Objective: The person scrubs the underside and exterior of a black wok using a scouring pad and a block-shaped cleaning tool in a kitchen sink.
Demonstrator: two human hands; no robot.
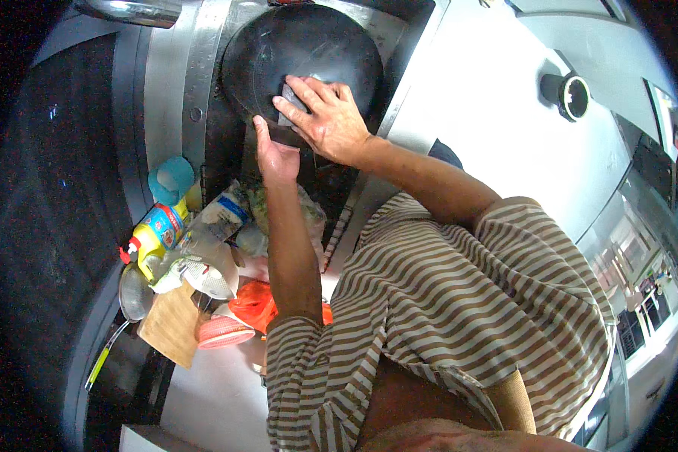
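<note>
A large, round, dark metal wok (327, 48) lies in a metal sink at the top; whether its inside or underside faces me cannot be told. My left hand (278, 161) is palm up at its near edge, the thumb over the rim and the fingers hidden beneath. Spread across the near part of the wok, my right hand (330, 118) presses a light grey pad or folded cloth (289, 106) against the surface. Both hands look wet, and they are close together but apart.
Left of my left forearm are a blue-green round container (171, 179), a yellow pump bottle (157, 231), a strainer with a green handle (135, 291), a wooden board (171, 322), a pink basket (225, 332) and a red plastic bag (254, 302). The sink's metal edge (401, 96) runs along the right.
</note>
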